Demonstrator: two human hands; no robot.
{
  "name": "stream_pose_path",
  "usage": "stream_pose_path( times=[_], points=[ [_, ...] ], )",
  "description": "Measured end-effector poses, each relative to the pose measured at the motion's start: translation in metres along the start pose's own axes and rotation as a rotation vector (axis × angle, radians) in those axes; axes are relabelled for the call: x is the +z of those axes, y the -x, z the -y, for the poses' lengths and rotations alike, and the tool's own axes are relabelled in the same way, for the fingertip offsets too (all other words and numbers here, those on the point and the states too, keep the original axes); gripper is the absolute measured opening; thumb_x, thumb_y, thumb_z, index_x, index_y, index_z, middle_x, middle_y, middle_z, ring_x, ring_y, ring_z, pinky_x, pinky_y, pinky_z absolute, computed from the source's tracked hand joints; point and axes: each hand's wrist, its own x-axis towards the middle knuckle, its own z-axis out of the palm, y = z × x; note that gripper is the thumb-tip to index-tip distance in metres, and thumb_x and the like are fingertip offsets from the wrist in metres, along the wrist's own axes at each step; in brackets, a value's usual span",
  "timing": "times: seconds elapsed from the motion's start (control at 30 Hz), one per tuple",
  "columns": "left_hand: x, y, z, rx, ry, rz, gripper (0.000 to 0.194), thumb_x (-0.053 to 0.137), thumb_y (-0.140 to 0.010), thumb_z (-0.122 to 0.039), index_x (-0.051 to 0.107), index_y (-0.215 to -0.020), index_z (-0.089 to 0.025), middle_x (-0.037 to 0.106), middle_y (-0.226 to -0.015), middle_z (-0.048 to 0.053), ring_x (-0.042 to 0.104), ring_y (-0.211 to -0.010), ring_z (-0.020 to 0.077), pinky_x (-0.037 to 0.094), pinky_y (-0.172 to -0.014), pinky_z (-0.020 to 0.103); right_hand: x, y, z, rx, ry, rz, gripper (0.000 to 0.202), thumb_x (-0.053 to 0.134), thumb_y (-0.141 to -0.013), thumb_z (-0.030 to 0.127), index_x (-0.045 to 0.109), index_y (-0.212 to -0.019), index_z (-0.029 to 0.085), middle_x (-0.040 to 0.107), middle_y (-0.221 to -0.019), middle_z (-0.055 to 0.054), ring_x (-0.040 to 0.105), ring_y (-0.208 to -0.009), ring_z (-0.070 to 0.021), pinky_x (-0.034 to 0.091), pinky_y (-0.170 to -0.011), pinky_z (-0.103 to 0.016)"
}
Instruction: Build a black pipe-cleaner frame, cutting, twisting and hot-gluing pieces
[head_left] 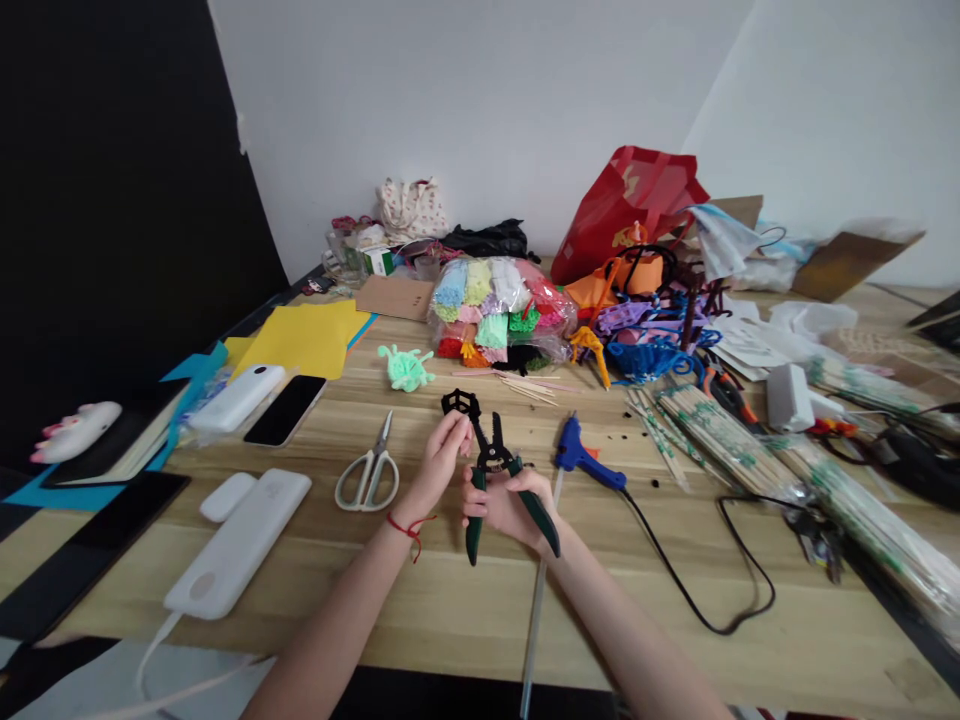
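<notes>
My right hand [506,500] is closed around the dark green handles of wire-stripper pliers [495,458]. The pliers' handles are spread and their black, notched jaws are parted, pointing away from me. Just left of the jaws, my left hand [444,455] pinches a small black openwork piece [460,403]; its material is too dark to tell. That piece lies close to the left jaw, and whether they touch I cannot tell. Scissors [367,475] with pale handles lie left of my hands. A blue glue gun [581,455] rests to the right, a clear glue stick [534,630] extending toward me.
A mint-green fuzzy figure [406,368] stands ahead near thin sticks [525,387]. Behind are bagged colourful pipe cleaners [495,310] and a red bag [630,210]. Bundled sticks [727,440] lie right, beside the glue gun's black cord [694,605]. A white power bank [238,545] and phone [286,410] are left.
</notes>
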Motion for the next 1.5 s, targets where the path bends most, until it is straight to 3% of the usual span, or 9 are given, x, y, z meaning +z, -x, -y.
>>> stream_pose_path(
  times=[0.33,0.57,0.9,1.03,1.13,1.23,1.37,1.5],
  points=[
    [0.000,0.000,-0.003,-0.029,-0.057,-0.008,0.034,0.045,-0.086,-0.045,0.039,-0.065,-0.019,0.038,-0.060,-0.004,0.038,-0.055,0.0090,0.034,-0.055,0.021,-0.008,0.000,0.002,0.012,0.071,0.022,0.050,0.059,-0.055,0.030,0.053,-0.100,0.010,0.042,-0.069,-0.001,0.040,-0.064,-0.0143,0.037,-0.068,-0.032],
    [0.011,0.007,-0.007,-0.090,-0.115,0.103,0.031,0.048,-0.085,-0.041,0.043,-0.066,-0.017,0.039,-0.062,-0.004,0.036,-0.052,0.0072,0.030,-0.048,0.020,0.003,0.001,0.010,-0.094,0.078,-0.033,0.041,0.059,-0.057,0.034,0.055,-0.091,0.011,0.041,-0.068,0.000,0.037,-0.061,-0.0126,0.037,-0.066,-0.032],
    [0.015,0.011,-0.008,-0.025,-0.178,0.035,0.032,0.049,-0.085,-0.043,0.045,-0.067,-0.017,0.038,-0.060,-0.004,0.038,-0.052,0.0079,0.032,-0.048,0.019,0.008,0.006,0.017,-0.091,0.206,-0.112,0.036,0.056,-0.060,0.035,0.054,-0.090,0.015,0.042,-0.068,-0.001,0.040,-0.063,-0.0149,0.041,-0.066,-0.035],
    [0.012,0.008,-0.011,-0.011,-0.075,0.081,0.029,0.052,-0.084,-0.040,0.047,-0.068,-0.016,0.048,-0.076,-0.001,0.041,-0.055,0.0064,0.035,-0.049,0.019,0.004,0.004,0.015,-0.148,0.224,-0.124,0.033,0.056,-0.058,0.031,0.054,-0.088,0.016,0.045,-0.069,-0.001,0.040,-0.063,-0.0139,0.040,-0.065,-0.034],
    [0.010,0.006,-0.015,-0.060,0.077,0.066,0.023,0.057,-0.080,-0.038,0.051,-0.089,-0.018,0.055,-0.100,0.004,0.045,-0.057,0.0053,0.037,-0.047,0.017,0.003,0.002,0.013,-0.140,0.218,-0.062,0.035,0.056,-0.055,0.028,0.055,-0.088,0.014,0.047,-0.071,-0.002,0.043,-0.066,-0.0156,0.039,-0.067,-0.034],
    [0.009,0.007,-0.019,-0.163,0.117,0.086,0.038,0.060,-0.078,-0.040,0.049,-0.109,-0.020,0.059,-0.103,0.006,0.048,-0.054,0.0046,0.035,-0.041,0.015,0.002,0.000,0.011,-0.135,0.239,-0.037,0.041,0.056,-0.052,0.026,0.055,-0.092,0.014,0.051,-0.076,-0.004,0.046,-0.073,-0.0181,0.040,-0.071,-0.036],
    [0.011,0.013,-0.020,-0.339,0.024,0.100,0.037,0.061,-0.075,-0.045,0.053,-0.102,-0.020,0.063,-0.082,0.002,0.048,-0.037,0.0047,0.032,-0.030,0.016,-0.003,-0.001,0.005,-0.159,0.259,-0.097,0.049,0.057,-0.050,0.024,0.056,-0.098,0.017,0.054,-0.081,-0.005,0.046,-0.077,-0.0198,0.040,-0.073,-0.036],
    [0.013,0.015,-0.017,-0.402,0.014,0.073,0.034,0.060,-0.075,-0.046,0.054,-0.096,-0.021,0.061,-0.071,-0.001,0.046,-0.032,0.0058,0.032,-0.027,0.017,-0.008,-0.002,0.003,-0.199,0.303,-0.137,0.045,0.056,-0.050,0.024,0.058,-0.095,0.018,0.054,-0.082,-0.005,0.046,-0.076,-0.0201,0.039,-0.074,-0.036]
  ],
)
